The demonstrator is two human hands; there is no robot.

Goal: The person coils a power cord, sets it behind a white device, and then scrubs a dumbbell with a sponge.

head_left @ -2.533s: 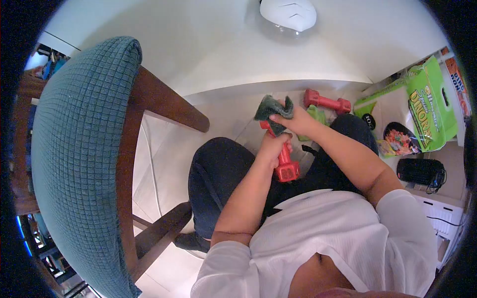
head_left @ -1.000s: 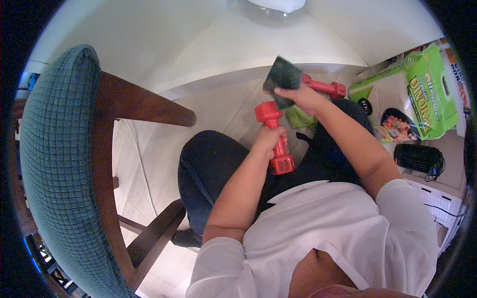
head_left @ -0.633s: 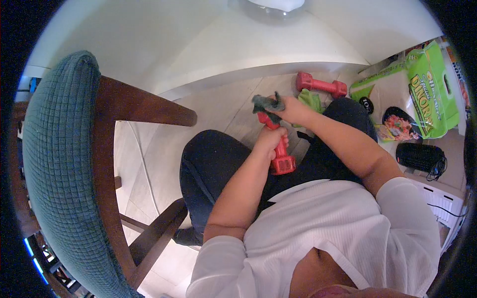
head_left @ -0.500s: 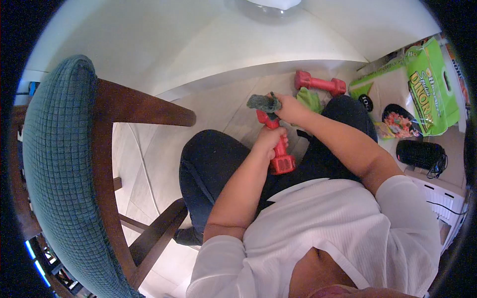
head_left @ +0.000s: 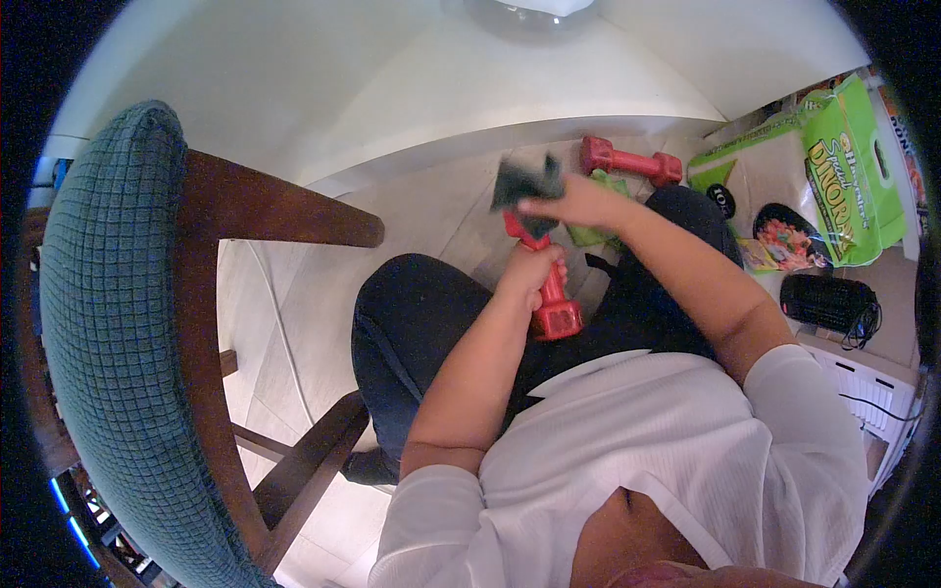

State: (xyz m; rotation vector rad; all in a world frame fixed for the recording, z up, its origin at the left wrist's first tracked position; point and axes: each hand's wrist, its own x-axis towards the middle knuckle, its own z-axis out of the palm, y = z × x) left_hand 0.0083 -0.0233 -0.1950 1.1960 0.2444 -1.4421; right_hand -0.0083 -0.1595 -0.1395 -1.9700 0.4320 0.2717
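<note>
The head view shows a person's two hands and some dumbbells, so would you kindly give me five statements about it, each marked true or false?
1. The left hand grips a red dumbbell. True.
2. Both hands grip that dumbbell. False: only the left hand does.
3. The right hand holds a dark green pad. True.
4. Nothing stands on the person's left. False: a chair with a blue-green checked cover stands there.
5. A second red dumbbell lies on the floor. True.

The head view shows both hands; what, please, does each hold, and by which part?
Left hand: red dumbbell, by its handle. Right hand: dark green pad, its exact grip blurred.
</note>
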